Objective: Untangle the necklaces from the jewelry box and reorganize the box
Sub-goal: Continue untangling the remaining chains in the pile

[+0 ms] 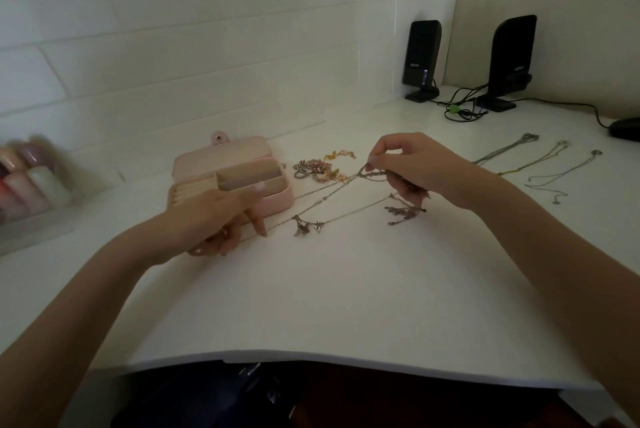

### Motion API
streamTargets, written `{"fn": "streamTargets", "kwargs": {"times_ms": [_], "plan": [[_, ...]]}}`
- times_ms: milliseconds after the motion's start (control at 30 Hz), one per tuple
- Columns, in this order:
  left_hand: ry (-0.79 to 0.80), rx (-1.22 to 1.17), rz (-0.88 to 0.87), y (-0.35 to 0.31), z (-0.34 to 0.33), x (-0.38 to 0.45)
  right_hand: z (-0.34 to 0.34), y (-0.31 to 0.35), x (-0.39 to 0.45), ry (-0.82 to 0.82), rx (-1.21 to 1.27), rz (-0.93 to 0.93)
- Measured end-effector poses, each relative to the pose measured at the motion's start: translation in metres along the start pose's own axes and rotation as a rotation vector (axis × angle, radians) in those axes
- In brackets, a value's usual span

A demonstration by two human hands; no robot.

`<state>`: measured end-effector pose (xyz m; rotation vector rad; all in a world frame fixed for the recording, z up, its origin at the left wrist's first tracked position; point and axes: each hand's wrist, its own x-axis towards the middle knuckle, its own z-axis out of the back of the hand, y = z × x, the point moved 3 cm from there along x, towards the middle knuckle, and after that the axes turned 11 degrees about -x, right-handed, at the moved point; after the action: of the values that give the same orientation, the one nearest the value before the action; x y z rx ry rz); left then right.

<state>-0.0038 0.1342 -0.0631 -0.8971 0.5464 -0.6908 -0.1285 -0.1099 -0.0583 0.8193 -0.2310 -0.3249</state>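
Observation:
An open pink jewelry box (277,200) stands on the white desk (329,289), its lid (221,157) laid back. My left hand (221,216) lies in front of the box, one finger pointing down onto a thin chain. My right hand (408,164) pinches a tangled silver necklace (363,173) above the desk. Its chains run left to charms (306,225), and more charms (403,213) hang below the hand. A heap of pink and gold jewelry (322,168) lies just right of the box.
Three untangled necklaces (540,161) are laid out at the right. Two black speakers (420,57) with cables stand at the back right, with a black mouse (625,128) further right. Bottles in a clear organizer (31,185) sit at the left. The desk's curved front edge is near me.

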Motion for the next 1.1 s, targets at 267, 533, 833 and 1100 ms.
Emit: {"fn": "streamTargets", "kwargs": {"times_ms": [267,533,833,1100], "plan": [[-0.05,-0.115,-0.119,-0.003,-0.008,-0.006,0.0,-0.007,0.002,-0.077,-0.012,-0.089],[-0.116,-0.412,-0.166,0.0,-0.007,-0.004,-0.005,-0.018,0.008,-0.083,-0.455,-0.01],[-0.019,-0.643,-0.274,-0.014,-0.01,-0.004,-0.017,0.008,-0.004,-0.206,-0.678,0.208],[-0.036,-0.678,-0.398,-0.054,0.0,-0.005,-0.06,0.016,-0.009,0.084,-0.433,0.283]]}}
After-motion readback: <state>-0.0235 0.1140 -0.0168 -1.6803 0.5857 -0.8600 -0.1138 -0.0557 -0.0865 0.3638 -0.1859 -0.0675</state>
